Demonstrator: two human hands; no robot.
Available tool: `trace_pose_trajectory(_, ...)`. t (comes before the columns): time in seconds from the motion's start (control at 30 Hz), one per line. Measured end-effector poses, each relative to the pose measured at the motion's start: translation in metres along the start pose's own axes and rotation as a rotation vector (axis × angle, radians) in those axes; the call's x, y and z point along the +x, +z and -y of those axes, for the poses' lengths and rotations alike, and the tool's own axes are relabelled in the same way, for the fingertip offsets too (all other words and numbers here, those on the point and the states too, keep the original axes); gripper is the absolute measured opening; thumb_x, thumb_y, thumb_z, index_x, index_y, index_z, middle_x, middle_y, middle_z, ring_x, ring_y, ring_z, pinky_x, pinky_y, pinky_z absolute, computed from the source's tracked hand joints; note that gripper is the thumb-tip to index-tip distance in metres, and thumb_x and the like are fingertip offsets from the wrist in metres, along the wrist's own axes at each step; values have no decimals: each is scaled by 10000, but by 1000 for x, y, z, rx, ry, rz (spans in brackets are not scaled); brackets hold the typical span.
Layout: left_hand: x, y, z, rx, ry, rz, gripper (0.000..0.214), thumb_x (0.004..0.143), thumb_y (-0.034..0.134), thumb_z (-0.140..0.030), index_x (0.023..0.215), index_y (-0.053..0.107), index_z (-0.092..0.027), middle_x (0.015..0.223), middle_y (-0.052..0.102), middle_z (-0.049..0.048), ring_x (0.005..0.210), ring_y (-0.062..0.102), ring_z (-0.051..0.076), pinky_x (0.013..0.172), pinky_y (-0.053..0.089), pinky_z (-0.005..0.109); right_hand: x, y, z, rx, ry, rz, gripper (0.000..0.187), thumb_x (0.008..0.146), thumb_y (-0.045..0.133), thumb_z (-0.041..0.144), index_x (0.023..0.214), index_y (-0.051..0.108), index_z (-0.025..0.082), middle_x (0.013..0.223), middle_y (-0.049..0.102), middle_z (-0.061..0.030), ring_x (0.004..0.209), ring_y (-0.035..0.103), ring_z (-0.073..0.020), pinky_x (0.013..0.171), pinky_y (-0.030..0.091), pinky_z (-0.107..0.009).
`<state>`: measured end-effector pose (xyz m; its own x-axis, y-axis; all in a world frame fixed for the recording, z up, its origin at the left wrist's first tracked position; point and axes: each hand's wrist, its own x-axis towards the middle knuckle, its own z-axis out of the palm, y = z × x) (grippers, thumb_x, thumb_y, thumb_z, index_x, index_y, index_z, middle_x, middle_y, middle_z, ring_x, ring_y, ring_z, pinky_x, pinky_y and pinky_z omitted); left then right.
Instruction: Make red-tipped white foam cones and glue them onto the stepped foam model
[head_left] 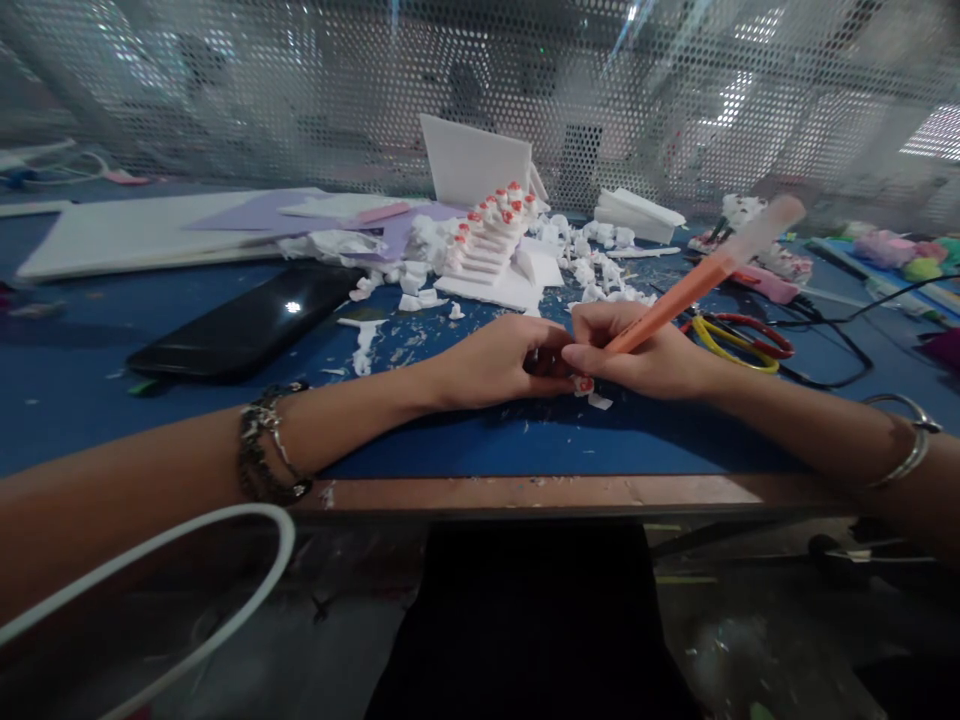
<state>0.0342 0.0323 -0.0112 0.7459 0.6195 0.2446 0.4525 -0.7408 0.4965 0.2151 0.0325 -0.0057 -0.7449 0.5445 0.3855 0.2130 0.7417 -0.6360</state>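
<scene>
My right hand [645,355] is closed around an orange marker pen [697,285] whose tip points down at a small white foam piece with red marks [586,388] on the blue mat [480,440]. My left hand [499,360] is curled beside it, fingers pinching that small piece from the left. Both hands touch each other near the table's front middle. Behind them stands a white stepped foam model [491,250] with red-topped bits on its steps, and loose foam scraps [592,270] lie around it.
A black phone [247,325] lies left of my hands. Scissors with yellow and red handles [739,335] and black cables lie at the right. White and lilac sheets [150,230] cover the back left. A perforated metal screen [300,100] closes the back. A white cable [187,560] hangs below.
</scene>
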Motion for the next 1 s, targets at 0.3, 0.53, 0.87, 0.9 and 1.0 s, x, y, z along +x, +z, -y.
trace_pose_trajectory(0.3, 0, 0, 2, 11, 5, 14, 210, 753, 577, -328, 753, 596, -119, 679, 559, 1, 599, 491, 107, 565, 354, 200, -1, 0, 1, -62, -25, 23, 254, 805, 523, 203, 598, 381, 164, 551, 412, 48, 510, 361, -40, 468, 285, -191)
trace_pose_trajectory(0.53, 1, 1, 2, 26, 26, 7, 205, 755, 574, -317, 731, 595, -115, 672, 560, 2, 601, 505, 106, 558, 357, 192, -2, -1, 1, -103, -26, 40, 246, 814, 509, 206, 607, 385, 160, 558, 415, 48, 520, 369, -39, 479, 289, -178)
trace_pose_trajectory(0.87, 1, 2, 3, 40, 42, 1, 200, 759, 568, -320, 743, 582, -121, 662, 542, -15, 572, 472, 83, 542, 348, 171, -3, -2, 2, -157, -7, 65, 225, 813, 495, 193, 619, 387, 160, 565, 414, 43, 536, 373, -50, 500, 310, -186)
trace_pose_trajectory(0.9, 1, 2, 3, 42, 42, -1, 198, 758, 569, -315, 740, 580, -117, 653, 537, -16, 565, 467, 81, 538, 346, 170, -3, -2, 2, -158, -9, 58, 226, 815, 491, 187, 616, 386, 160, 562, 410, 45, 532, 371, -49, 497, 308, -186)
trace_pose_trajectory(1.0, 1, 1, 2, 24, 18, 12, 200, 757, 571, -311, 753, 581, -111, 659, 543, -11, 580, 481, 87, 549, 353, 174, -3, -2, 2, -155, -30, 30, 228, 817, 502, 209, 622, 398, 156, 566, 417, 43, 528, 373, -46, 486, 301, -184)
